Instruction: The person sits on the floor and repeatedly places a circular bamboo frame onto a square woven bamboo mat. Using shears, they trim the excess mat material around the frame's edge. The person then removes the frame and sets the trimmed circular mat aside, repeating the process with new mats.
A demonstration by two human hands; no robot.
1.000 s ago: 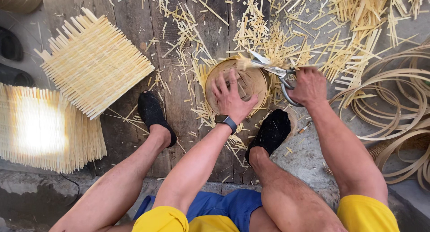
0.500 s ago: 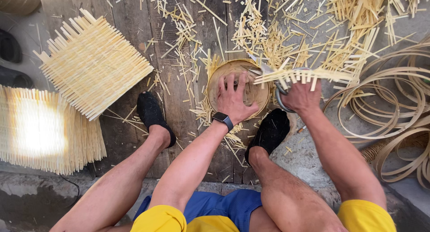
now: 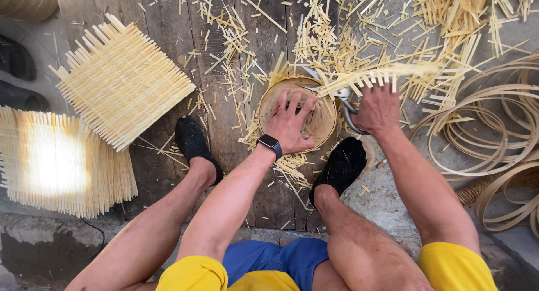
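A small round woven bamboo basket (image 3: pixel 323 119) lies on dark wooden planks between my feet. My left hand (image 3: pixel 289 122), with a dark watch on the wrist, presses flat on it with fingers spread. My right hand (image 3: pixel 379 108) grips metal shears (image 3: pixel 343 97) at the basket's right rim. A fringe of cut pale bamboo strip ends (image 3: pixel 376 74) sticks out to the right above my right hand. The blades are partly hidden behind the strips.
Two flat woven bamboo mats (image 3: pixel 123 80) (image 3: pixel 62 162) lie at the left. Loose bamboo offcuts (image 3: pixel 348 27) litter the planks at the top. Coiled bamboo hoops (image 3: pixel 488 128) lie at the right. My feet in black socks (image 3: pixel 193 142) (image 3: pixel 339 164) flank the basket. Dark shoes (image 3: pixel 14 60) sit far left.
The shears have worked along the basket's rim, and a fringe of cut strip ends has swung out to the right. My left hand stays pressed on the basket.
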